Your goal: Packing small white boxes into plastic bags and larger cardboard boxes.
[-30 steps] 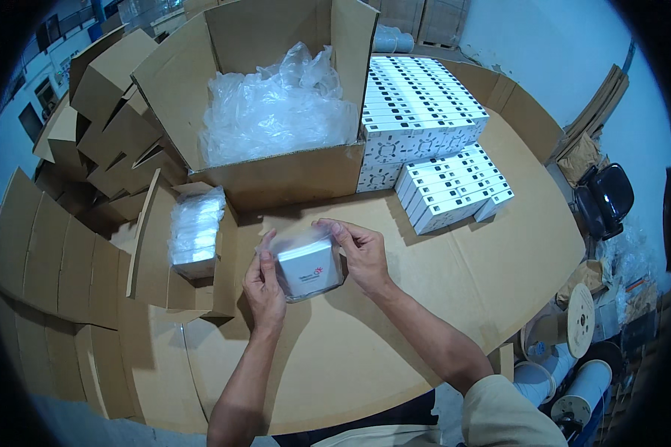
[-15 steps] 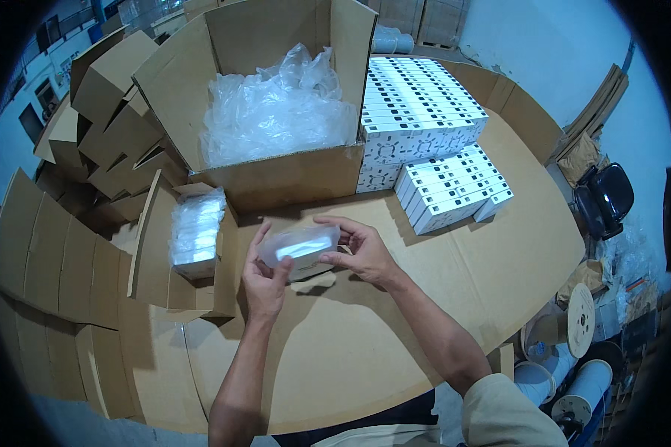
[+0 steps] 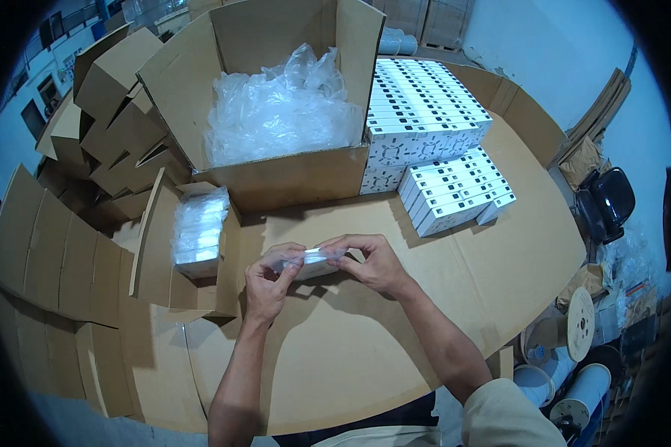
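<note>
Between my two hands is a small white box in a clear plastic bag (image 3: 316, 263), just above the cardboard-covered table. My left hand (image 3: 269, 279) pinches the bag's left end between thumb and fingers. At the other end, my right hand (image 3: 367, 262) has its thumb and fingers closed on the plastic. To the left of my left hand stands an open cardboard carton (image 3: 227, 277). In it is a row of plastic-wrapped boxes (image 3: 199, 227), filling its far part.
A large open carton (image 3: 291, 179) heaped with clear plastic bags (image 3: 283, 112) stands behind my hands. To its right are stacked white boxes (image 3: 425, 141), with a lower stack (image 3: 455, 190) in front. Folded cartons (image 3: 119, 134) pile up at left; cable spools (image 3: 580, 322) lie beyond the table's right edge.
The bagged box has tipped, so a narrower side now faces up. Both hands have turned with it, and their fingers have closed in along the bag's upper edge.
</note>
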The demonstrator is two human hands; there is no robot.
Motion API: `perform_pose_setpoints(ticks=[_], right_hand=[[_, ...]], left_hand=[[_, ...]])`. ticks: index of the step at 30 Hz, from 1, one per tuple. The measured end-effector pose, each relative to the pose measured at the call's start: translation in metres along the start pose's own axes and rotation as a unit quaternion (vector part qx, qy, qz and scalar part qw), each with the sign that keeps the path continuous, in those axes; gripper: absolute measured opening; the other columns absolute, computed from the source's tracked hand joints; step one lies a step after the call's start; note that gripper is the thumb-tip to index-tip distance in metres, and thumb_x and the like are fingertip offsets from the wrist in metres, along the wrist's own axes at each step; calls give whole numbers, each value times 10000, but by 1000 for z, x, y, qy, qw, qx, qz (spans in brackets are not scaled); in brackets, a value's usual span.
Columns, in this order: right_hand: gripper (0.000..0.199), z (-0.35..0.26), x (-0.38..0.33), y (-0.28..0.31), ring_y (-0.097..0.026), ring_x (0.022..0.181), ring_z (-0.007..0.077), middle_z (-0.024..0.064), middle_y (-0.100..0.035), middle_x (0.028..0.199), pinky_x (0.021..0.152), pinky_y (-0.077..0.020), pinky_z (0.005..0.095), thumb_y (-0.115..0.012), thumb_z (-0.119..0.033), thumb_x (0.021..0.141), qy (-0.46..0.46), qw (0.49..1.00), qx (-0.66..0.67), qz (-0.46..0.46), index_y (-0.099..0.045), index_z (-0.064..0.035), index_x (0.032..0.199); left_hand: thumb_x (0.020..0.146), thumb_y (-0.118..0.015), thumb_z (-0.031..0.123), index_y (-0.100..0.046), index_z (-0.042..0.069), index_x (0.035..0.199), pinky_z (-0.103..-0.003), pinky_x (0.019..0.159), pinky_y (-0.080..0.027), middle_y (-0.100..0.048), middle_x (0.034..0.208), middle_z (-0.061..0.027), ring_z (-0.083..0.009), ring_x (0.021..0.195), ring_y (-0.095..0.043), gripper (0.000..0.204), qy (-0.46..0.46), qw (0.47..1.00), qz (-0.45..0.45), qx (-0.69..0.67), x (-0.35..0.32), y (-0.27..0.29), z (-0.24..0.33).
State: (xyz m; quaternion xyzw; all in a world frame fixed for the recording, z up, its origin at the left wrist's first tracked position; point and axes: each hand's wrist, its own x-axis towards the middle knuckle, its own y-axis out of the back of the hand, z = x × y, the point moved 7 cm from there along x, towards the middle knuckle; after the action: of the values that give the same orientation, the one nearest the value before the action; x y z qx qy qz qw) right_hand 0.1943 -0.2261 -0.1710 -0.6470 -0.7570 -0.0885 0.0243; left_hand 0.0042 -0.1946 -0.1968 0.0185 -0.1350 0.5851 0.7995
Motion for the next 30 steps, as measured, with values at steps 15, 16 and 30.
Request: perform_pose_setpoints(ticks=[15, 16, 30], right_hand=[[67, 10, 3, 5, -687, 1006, 177, 142, -748, 1046, 914, -538, 341, -696, -9, 925, 78, 994, 11, 78, -648, 29, 898], [62, 12, 3, 4, -681, 1011, 180, 145, -737, 1065, 926, -532, 344, -687, -2, 930, 79, 992, 42, 87, -632, 24, 923], [355, -14, -2, 2, -588, 1229, 228, 141, -624, 1350, 1018, -510, 353, -717, 9, 872, 125, 988, -86, -11, -727, -67, 1219]], left_hand=[[948, -748, 137, -649, 22, 919, -234, 713, -469, -686, 1069, -57, -79, 870, -595, 155, -2, 992, 117, 38, -5, 9, 1], [948, -748, 137, -649, 22, 919, -234, 713, -469, -686, 1069, -57, -79, 870, -595, 155, -2, 992, 117, 38, -5, 8, -2], [929, -756, 112, -539, 22, 1128, -250, 847, -499, -606, 1132, -77, -113, 984, -597, 308, 14, 985, 164, -47, -2, 3, -10]])
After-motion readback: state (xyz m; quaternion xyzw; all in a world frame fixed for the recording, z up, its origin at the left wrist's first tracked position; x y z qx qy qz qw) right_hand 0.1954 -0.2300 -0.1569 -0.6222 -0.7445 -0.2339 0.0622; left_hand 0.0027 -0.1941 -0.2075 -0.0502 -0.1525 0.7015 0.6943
